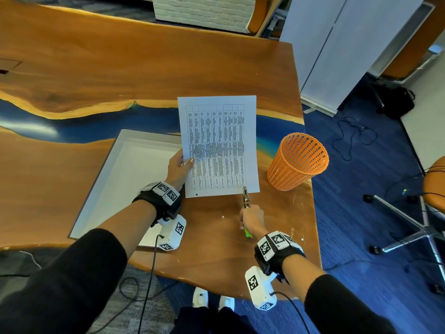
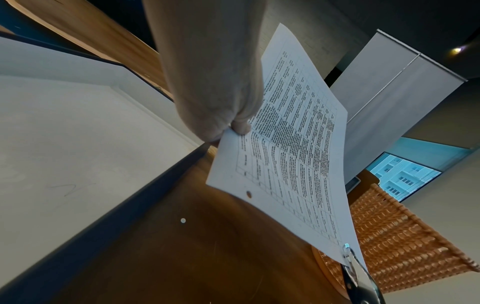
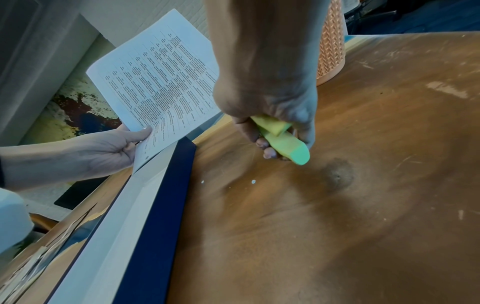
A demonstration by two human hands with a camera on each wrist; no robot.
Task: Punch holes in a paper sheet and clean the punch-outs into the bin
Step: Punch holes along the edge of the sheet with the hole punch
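A printed paper sheet (image 1: 218,145) (image 2: 293,148) (image 3: 158,78) is held above the table by my left hand (image 1: 179,168) (image 2: 221,102) (image 3: 111,148), which pinches its left edge. One punched hole (image 1: 196,194) (image 2: 248,194) shows near the sheet's lower left corner. My right hand (image 1: 251,219) (image 3: 267,98) grips a hand-held hole punch (image 1: 245,201) (image 2: 350,265) with green handles (image 3: 283,139). Its metal head is clamped over the sheet's lower right edge. A white punch-out (image 1: 223,216) (image 2: 183,220) (image 3: 253,181) lies on the wooden table below, and another one (image 3: 202,181) lies beside the tray.
An orange mesh bin (image 1: 297,162) (image 2: 394,236) (image 3: 331,41) stands at the table's right edge. A white shallow tray (image 1: 125,177) (image 2: 64,144) (image 3: 124,226) lies to the left under my left arm. The table edge (image 1: 216,288) is close to my body, with chairs and cables on the floor to the right.
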